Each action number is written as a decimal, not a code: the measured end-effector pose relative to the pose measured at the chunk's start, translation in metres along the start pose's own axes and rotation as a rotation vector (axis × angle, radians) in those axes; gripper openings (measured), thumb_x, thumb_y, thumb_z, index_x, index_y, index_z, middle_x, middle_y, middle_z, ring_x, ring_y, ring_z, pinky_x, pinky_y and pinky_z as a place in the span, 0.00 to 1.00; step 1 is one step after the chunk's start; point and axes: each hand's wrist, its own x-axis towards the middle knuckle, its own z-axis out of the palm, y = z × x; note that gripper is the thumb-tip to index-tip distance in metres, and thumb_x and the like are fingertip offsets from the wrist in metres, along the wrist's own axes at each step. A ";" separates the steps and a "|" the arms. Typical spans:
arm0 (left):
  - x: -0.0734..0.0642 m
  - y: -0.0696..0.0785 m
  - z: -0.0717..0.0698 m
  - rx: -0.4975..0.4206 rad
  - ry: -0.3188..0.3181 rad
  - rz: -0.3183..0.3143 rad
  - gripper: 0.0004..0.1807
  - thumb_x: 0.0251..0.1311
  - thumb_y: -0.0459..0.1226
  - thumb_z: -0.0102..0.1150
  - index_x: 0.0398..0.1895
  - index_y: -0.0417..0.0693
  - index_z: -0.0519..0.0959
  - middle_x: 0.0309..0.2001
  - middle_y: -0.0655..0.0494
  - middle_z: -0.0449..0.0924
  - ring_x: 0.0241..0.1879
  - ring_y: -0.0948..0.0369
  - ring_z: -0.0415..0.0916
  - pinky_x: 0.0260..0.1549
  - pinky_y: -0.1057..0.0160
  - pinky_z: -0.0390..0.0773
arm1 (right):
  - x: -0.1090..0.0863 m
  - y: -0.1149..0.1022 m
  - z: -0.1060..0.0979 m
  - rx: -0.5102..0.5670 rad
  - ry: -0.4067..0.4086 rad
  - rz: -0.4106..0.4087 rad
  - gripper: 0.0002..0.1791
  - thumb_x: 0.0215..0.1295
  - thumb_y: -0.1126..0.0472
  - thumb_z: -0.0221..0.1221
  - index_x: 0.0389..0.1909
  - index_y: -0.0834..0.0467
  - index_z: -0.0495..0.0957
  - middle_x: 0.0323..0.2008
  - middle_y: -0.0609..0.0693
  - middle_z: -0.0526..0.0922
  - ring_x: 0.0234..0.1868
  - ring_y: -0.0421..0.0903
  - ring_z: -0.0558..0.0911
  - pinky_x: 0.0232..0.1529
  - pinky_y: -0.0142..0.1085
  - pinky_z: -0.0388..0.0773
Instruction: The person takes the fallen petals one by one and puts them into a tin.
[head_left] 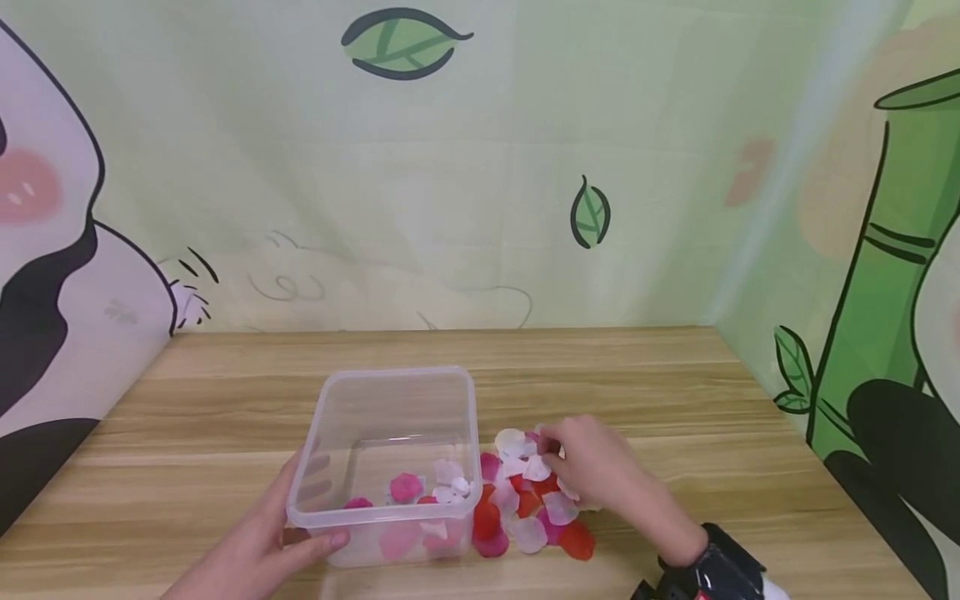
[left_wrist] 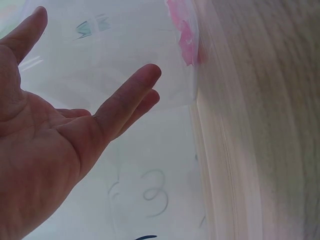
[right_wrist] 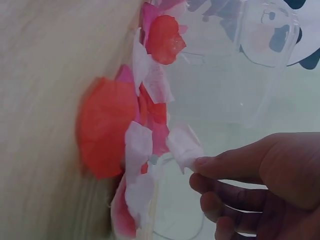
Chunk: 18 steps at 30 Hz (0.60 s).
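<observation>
One white petal [right_wrist: 184, 145] pinched between thumb and fingertip of right hand [head_left: 588, 467]; in right-wrist view, long axis slants, free end up-left from fingertips. Petal is at mixed-color petal pile [head_left: 528, 504], contact unclear, right of clear container [head_left: 375, 517]. Container mouth faces up; longer side hard to tell. Left hand [head_left: 258, 533] spread against container's left side, thumb at near wall.

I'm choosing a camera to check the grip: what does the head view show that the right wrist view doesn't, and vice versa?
Only the head view: the left hand at the clear box and the black wrist device.
Only the right wrist view: the right hand plainly pinching a pale petal.
Both: right hand, petal pile, clear box, table.
</observation>
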 end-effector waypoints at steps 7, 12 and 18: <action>0.001 0.000 0.000 -0.030 -0.008 -0.015 0.56 0.63 0.40 0.71 0.84 0.64 0.41 0.76 0.37 0.52 0.69 0.33 0.58 0.49 0.55 0.82 | 0.001 -0.003 -0.005 0.059 0.093 0.014 0.05 0.61 0.67 0.71 0.34 0.54 0.88 0.25 0.39 0.81 0.23 0.37 0.73 0.25 0.32 0.73; 0.001 -0.001 0.000 -0.033 -0.010 -0.002 0.56 0.63 0.39 0.71 0.84 0.64 0.41 0.76 0.37 0.52 0.69 0.33 0.58 0.48 0.54 0.83 | 0.001 -0.006 -0.007 0.086 0.192 -0.048 0.05 0.61 0.67 0.73 0.34 0.54 0.88 0.24 0.37 0.79 0.24 0.36 0.73 0.26 0.30 0.75; 0.001 -0.001 0.001 -0.033 -0.011 0.024 0.56 0.63 0.39 0.71 0.84 0.64 0.41 0.75 0.36 0.53 0.68 0.33 0.59 0.48 0.54 0.83 | -0.002 -0.012 -0.008 0.151 0.355 -0.163 0.09 0.57 0.69 0.75 0.36 0.54 0.88 0.30 0.39 0.84 0.29 0.35 0.77 0.30 0.30 0.79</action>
